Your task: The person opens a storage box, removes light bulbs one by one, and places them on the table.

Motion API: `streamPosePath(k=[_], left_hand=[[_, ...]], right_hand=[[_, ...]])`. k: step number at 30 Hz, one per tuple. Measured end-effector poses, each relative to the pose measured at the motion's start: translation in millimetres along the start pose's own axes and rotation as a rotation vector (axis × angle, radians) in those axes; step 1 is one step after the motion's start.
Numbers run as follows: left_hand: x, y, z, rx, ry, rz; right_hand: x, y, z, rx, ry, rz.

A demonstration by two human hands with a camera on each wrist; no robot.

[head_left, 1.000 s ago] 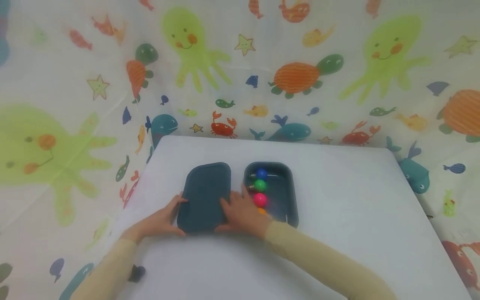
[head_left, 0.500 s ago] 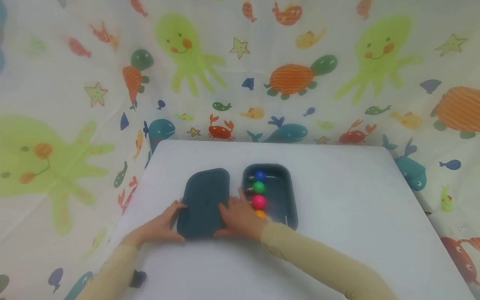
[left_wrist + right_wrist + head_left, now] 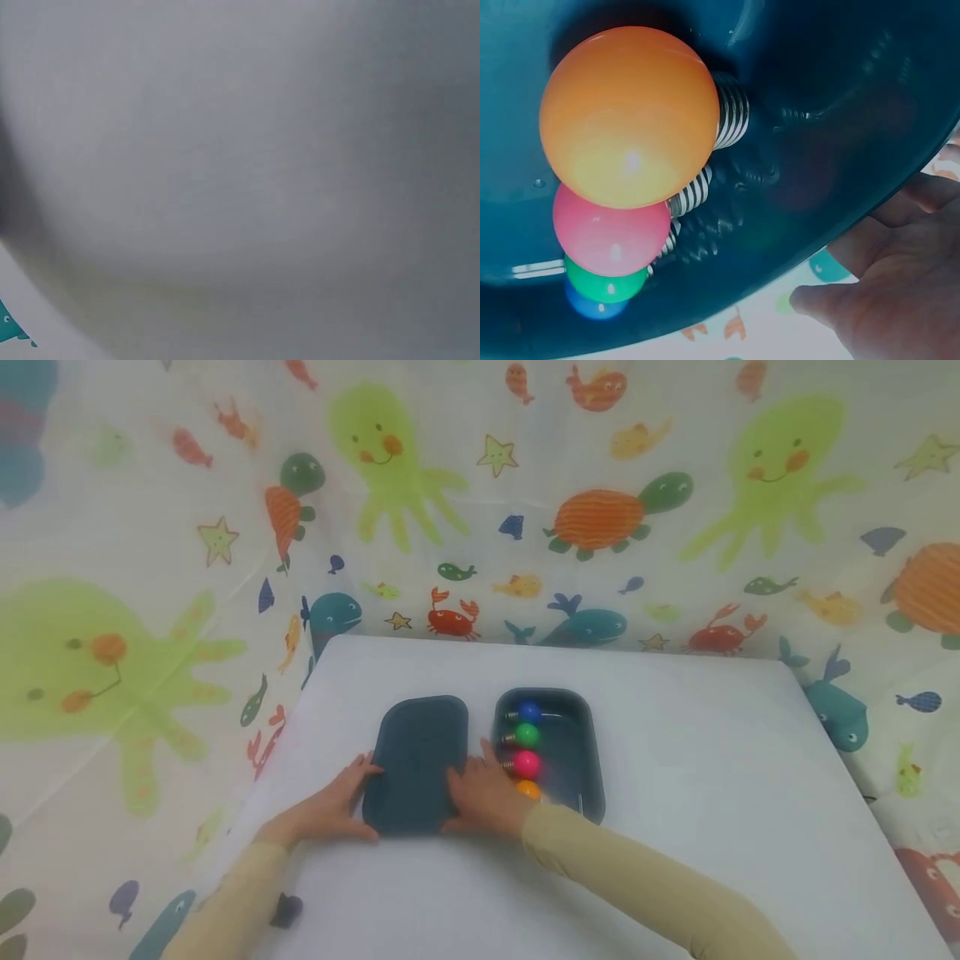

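Dark teal plastic makes up both pieces on the white table (image 3: pixel 675 760): a flat lid (image 3: pixel 416 760) and, just beside it on its right, an open box (image 3: pixel 573 752). The lid lies flat on the table, its long side running away from the person.

The left hand (image 3: pixel 337 802) rests at the lid's near left edge, fingers fairly straight and laid against the rim, thumb along the near corner; it presses rather than wraps. The right hand (image 3: pixel 483 793) sits at the lid's near right edge, in the gap between lid and box, fingers spread and loosely extended over the rim. Whether either thumb hooks under the lid I cannot tell. Both forearms wear tan sleeves (image 3: pixel 637 885).

Four bulbs lie in a row inside the box, right of the lid: blue (image 3: pixel 529 712) farthest from the person, then green (image 3: pixel 527 734), pink (image 3: pixel 527 764), and orange (image 3: pixel 528 790) nearest, partly hidden by the right wrist. Their metal screw bases point toward the lid.

The right wrist view shows the orange bulb (image 3: pixel 630 116) large and close, the pink bulb (image 3: pixel 611 232) touching it, and the hand's fingers (image 3: pixel 885 300) relaxed outside the box wall. The left wrist view is a grey blur.

A sea-creature curtain (image 3: pixel 600 518) hangs beyond the lid.
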State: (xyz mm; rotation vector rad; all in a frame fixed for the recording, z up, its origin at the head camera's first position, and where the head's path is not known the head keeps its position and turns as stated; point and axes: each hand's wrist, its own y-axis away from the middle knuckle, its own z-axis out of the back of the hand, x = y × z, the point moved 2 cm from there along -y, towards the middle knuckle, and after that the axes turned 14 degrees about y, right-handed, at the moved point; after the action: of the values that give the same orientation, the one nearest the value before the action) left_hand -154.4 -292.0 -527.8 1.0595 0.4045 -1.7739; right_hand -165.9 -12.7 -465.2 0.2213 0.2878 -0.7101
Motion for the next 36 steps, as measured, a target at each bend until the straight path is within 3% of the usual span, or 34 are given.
streamPosePath(k=[11,23,28,36], left_hand=[[4.1,-0.8,-0.8,0.006,-0.068,-0.01],[-1.7,3.6,-6.8,-0.007,-0.109,-0.001],[-7.1,4.8,-7.0,-0.008,-0.104,0.01],[-3.9,4.2,-6.7,-0.006,-0.113,0.014]], right_hand=[[-0.3,-2.8,-4.9,0.031,-0.013,0.011],[0.3,2.8,-7.2,0.028,0.064,0.053],[0.6,6.8,-5.0,-0.005,0.145,0.071],[0.4,6.4,-7.5,-0.013,0.206,0.098]])
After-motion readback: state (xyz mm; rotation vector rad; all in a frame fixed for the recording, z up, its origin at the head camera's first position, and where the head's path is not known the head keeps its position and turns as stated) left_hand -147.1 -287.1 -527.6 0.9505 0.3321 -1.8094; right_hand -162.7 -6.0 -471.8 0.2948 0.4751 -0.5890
